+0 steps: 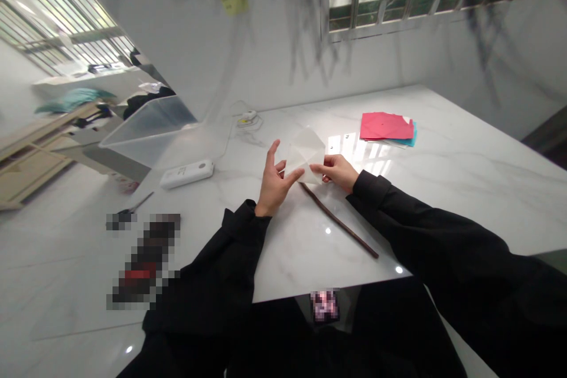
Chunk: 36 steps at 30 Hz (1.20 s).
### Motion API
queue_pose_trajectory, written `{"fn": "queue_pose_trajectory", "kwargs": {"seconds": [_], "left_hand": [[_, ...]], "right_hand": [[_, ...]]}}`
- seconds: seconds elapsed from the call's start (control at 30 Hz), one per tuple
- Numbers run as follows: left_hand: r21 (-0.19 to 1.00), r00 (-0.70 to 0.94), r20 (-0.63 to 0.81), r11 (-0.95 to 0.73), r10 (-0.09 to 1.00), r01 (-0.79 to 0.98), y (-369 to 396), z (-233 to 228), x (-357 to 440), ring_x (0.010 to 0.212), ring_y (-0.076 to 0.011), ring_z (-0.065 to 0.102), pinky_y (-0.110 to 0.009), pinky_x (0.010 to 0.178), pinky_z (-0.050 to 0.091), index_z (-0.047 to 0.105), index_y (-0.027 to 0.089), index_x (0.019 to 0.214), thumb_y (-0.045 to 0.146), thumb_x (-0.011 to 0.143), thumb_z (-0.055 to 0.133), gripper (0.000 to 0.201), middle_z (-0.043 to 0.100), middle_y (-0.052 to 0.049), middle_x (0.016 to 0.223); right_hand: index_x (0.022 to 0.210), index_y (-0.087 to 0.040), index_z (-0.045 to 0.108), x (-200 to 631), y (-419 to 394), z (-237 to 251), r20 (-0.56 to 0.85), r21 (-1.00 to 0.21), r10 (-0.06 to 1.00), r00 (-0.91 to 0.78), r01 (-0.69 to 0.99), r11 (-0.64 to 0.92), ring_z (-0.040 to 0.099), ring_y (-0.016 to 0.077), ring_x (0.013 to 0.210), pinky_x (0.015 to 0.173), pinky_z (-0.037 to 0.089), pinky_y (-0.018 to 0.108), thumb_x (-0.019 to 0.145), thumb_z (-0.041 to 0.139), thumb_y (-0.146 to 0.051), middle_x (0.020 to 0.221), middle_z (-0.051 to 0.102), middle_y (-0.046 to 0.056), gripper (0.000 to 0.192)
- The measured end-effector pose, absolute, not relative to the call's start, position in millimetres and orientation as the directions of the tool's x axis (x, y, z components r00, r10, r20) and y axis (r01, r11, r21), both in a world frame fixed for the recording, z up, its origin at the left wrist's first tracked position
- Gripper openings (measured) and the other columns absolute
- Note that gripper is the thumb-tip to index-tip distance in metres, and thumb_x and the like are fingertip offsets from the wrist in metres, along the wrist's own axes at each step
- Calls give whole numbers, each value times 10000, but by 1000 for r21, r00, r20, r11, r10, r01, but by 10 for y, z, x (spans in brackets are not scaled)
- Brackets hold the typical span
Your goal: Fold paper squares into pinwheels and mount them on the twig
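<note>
A white, translucent folded sheet of paper (305, 150) is held up just above the white marble table (443, 189). My left hand (272, 180) pinches its lower left edge between thumb and fingers, the index finger raised. My right hand (339, 170) grips the lower right corner. Both sleeves are black. A thin dark stick (339, 221) lies on the table under and in front of my hands, slanting toward the near right.
A stack of red and teal paper sheets (387, 128) lies farther back on the right. A white rectangular device (186, 174) and a clear plastic bin (153, 130) sit to the left. Scissors (133, 209) lie near the left edge. A small white object with a cable (247, 118) is by the wall.
</note>
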<state>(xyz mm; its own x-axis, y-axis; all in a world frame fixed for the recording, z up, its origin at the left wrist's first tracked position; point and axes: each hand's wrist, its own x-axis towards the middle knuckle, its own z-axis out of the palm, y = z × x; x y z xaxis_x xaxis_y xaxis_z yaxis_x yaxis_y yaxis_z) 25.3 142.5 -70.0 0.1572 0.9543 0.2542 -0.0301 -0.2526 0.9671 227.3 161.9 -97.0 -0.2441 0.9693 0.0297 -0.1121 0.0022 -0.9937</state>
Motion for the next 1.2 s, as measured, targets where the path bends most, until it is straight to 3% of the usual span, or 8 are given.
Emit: {"fn": "queue_pose_trajectory", "kwargs": {"seconds": [0.1,0.23,0.33,0.53,0.73,1.03,1.2], "left_hand": [[981,145,196,-194,970,-28,1451,-724,240,934,-273,770,-378,826,627,296,211,1628,418,729,913,1110,784,-100,1075],[986,136,165,-162,977,-31,1486,-758,227,948,-269,760,-379,845,615,601,155,1366,440,715,905,773,788,-114,1092],[984,130,172,-166,976,-58,1486,-759,233,1021,-273,742,-385,897,600,695,149,1155,452,718,895,568,780,-124,1159],[989,101,79,-66,992,-131,1458,-701,239,964,-237,725,-343,821,600,695,159,1112,465,717,900,540,777,-100,1102],[987,24,26,-22,999,-158,1510,-673,167,763,-142,654,-246,668,560,693,170,954,546,737,868,469,698,-24,858],[985,-13,-18,16,1000,-173,1519,-657,154,749,-124,669,-257,720,551,676,175,1069,389,655,919,525,735,-33,916],[978,45,12,-2,999,-210,1501,-606,164,738,-108,668,-251,744,554,629,210,1184,455,727,877,575,704,-7,924]], "right_hand": [[907,-138,770,2253,1601,-967,41,-997,960,-277,-81,19,553,106,578,525,443,246,708,873,-537,786,725,46,457],[913,-143,752,2232,1586,-953,36,-997,956,-292,-71,15,546,103,575,526,448,243,722,848,-618,757,698,31,520],[826,-146,716,2230,1573,-934,25,-999,955,-296,-48,11,531,107,567,527,447,246,743,799,-695,671,637,10,561],[861,-137,735,2238,1544,-919,14,-997,930,-366,61,39,526,118,573,549,420,260,706,851,-609,639,631,5,511],[817,-155,703,2243,1581,-935,43,-999,952,-303,-40,33,475,105,565,527,378,258,718,810,-615,665,601,-4,482],[738,-170,617,2258,1613,-915,56,-997,975,-216,-68,42,461,91,564,516,373,244,734,792,-605,668,575,-8,469],[713,-177,590,2270,1620,-907,51,-997,983,-179,-61,40,449,87,549,501,353,244,724,804,-618,643,562,-12,490]]}}
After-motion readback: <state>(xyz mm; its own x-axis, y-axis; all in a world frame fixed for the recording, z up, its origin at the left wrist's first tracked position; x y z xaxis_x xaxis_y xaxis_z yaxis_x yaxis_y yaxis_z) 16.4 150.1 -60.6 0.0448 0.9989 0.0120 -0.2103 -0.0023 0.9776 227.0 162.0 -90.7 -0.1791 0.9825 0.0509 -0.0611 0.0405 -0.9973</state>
